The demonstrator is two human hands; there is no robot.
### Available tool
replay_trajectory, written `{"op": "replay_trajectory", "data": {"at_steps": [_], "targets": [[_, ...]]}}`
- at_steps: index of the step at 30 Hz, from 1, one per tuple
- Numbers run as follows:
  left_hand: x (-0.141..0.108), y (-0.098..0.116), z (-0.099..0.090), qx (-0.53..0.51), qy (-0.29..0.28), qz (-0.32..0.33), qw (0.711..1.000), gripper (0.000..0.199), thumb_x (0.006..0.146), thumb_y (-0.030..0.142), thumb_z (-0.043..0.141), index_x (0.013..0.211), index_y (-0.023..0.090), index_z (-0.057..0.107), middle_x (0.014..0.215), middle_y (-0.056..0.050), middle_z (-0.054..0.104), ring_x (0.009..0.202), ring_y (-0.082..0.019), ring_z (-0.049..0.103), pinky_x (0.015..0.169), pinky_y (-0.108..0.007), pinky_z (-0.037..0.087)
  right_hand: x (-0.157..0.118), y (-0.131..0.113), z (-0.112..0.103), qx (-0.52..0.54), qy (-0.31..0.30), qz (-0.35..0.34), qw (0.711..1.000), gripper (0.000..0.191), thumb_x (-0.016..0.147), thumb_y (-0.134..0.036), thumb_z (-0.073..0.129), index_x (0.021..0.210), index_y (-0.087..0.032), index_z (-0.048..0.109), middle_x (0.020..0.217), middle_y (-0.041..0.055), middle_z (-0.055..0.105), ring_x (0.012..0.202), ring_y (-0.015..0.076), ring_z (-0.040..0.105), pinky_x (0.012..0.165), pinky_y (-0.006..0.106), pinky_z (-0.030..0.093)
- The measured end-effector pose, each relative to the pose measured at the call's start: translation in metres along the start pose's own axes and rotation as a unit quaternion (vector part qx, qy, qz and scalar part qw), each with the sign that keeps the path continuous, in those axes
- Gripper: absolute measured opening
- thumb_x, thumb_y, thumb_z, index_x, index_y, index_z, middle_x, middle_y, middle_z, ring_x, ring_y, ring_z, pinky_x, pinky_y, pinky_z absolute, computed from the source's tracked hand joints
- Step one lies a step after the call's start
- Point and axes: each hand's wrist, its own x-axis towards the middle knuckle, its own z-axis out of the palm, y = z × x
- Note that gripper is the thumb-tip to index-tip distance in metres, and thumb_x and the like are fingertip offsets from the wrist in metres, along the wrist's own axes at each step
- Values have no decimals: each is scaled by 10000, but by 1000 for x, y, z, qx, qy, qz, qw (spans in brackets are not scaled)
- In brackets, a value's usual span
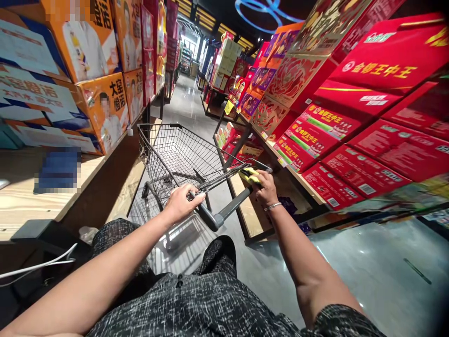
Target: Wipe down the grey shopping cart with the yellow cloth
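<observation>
Black wire cart (182, 157) runs lengthwise ahead of both grips, nearer left hand (180, 202); left curls on handle (233, 207), right hand (265, 188) clasps yellow item (249, 175) there.

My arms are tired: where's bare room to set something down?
The shopping cart's basket, inside its wire walls, shows bare mesh. On the left wooden shelf, bare wood lies between the blurred blue item and the near edge. It's crowded behind that, with orange boxes, and on the right, with stacked red boxes.
</observation>
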Motion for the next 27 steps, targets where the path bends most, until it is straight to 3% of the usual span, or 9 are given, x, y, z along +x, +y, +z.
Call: {"op": "replay_trajectory", "data": {"at_steps": [3,7,9,12,14,17,19,22,27], "targets": [[-3,-5,-4,-6,-1,-11,1000,348,831,585,514,877,240,520,1027,-44,698,1021,-271,635,994,-467,464,20,-1,-2,-18,22,13,1000,265,898,-385,552,1023,-234,730,1087,104,644,1011,260,569,934,425,475],[-6,-10,-4,-10,8,2,1000,422,859,560,464,1131,241,515,1140,-54,677,1126,-273,618,1059,-489,424,57,-27,-7,-29,90,-6,996,303,929,-429,534,1056,-223,716,1129,110,628,1071,257,561,961,391,459],[-7,-11,-3,-13,13,4,1000,489,870,557,445,1245,244,476,1190,-65,664,1182,-276,598,1080,-495,404,80,-39,-5,-37,70,-8,997,330,950,-438,509,1065,-200,706,1135,117,632,1059,240,578,925,347,466],[-7,-12,0,-12,14,-3,1000,560,871,567,426,1325,237,439,1228,-86,654,1220,-288,578,1090,-515,385,115,-55,9,-95,-45,21,994,357,971,-446,488,1082,-180,698,1093,110,667,959,209,622,803,293,472],[-7,-11,2,-13,13,-6,1000,588,864,576,416,1340,232,429,1244,-95,650,1233,-295,569,1094,-532,370,134,-72,23,-163,-168,26,972,377,955,-482,519,1083,-182,707,1067,103,695,928,215,642,764,292,468],[-6,-10,2,-19,20,-6,1000,617,849,586,411,1342,216,431,1231,-102,656,1228,-300,569,1090,-549,366,152,-105,42,-238,-405,-24,882,475,868,-590,615,1072,-178,737,1051,109,725,932,248,664,752,310,478],[-6,-10,0,-24,24,-7,999,638,841,590,409,1344,199,437,1221,-110,657,1213,-303,576,1082,-555,372,157,-123,48,-259,-512,-58,817,543,812,-621,666,1082,-157,749,1053,120,734,937,267,673,769,326,490],[-6,-10,-2,-26,19,-13,999,667,835,600,410,1359,189,437,1227,-119,652,1203,-314,579,1066,-563,381,162,-135,47,-259,-566,-58,780,503,794,-547,712,1088,-142,758,1024,104,746,919,266,682,797,334,503],[-7,-12,-2,-27,20,-13,999,641,848,578,411,1372,210,426,1243,-112,650,1211,-330,568,1063,-590,363,168,-148,43,-268,-578,-34,770,271,728,-234,782,964,-102,778,855,66,745,794,213,677,758,293,495]]}}
